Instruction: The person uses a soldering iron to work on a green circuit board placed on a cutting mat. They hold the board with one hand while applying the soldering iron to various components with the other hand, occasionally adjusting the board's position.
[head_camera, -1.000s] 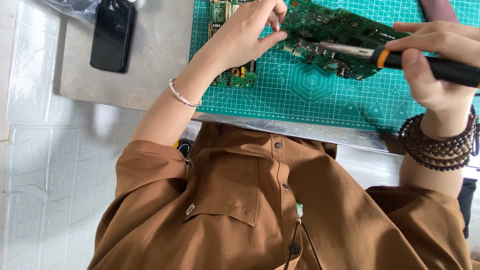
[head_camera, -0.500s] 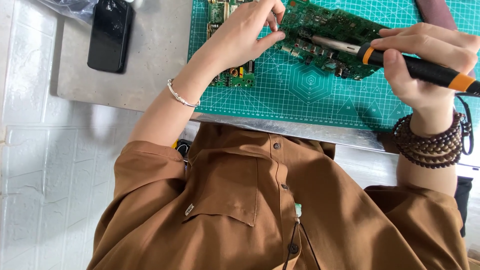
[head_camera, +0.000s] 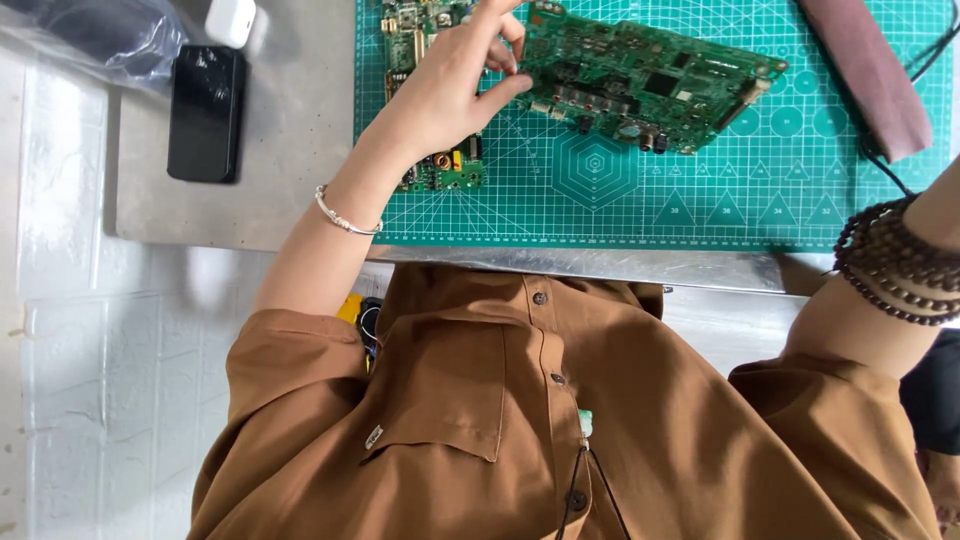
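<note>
Filling the near view, a brown shirt (head_camera: 560, 420) hangs over the bench (head_camera: 290, 140) edge. The right wrist, in dark beads (head_camera: 895, 262), leaves the picture at the right edge, so that hand's grip cannot be told. Farther in, on the green mat (head_camera: 700, 190), the left hand (head_camera: 450, 85) pinches the near-left corner of the large board (head_camera: 650, 80), over a smaller board (head_camera: 440, 170). A black phone (head_camera: 205, 112) lies toward the bench's left edge.

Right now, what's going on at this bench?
A person in a brown shirt is bent over a green cutting mat. Their left hand pinches the near-left edge of a large circuit board lying on the mat. A smaller board sits under that wrist. The right hand is out of frame. A black phone lies left of the mat.
</note>
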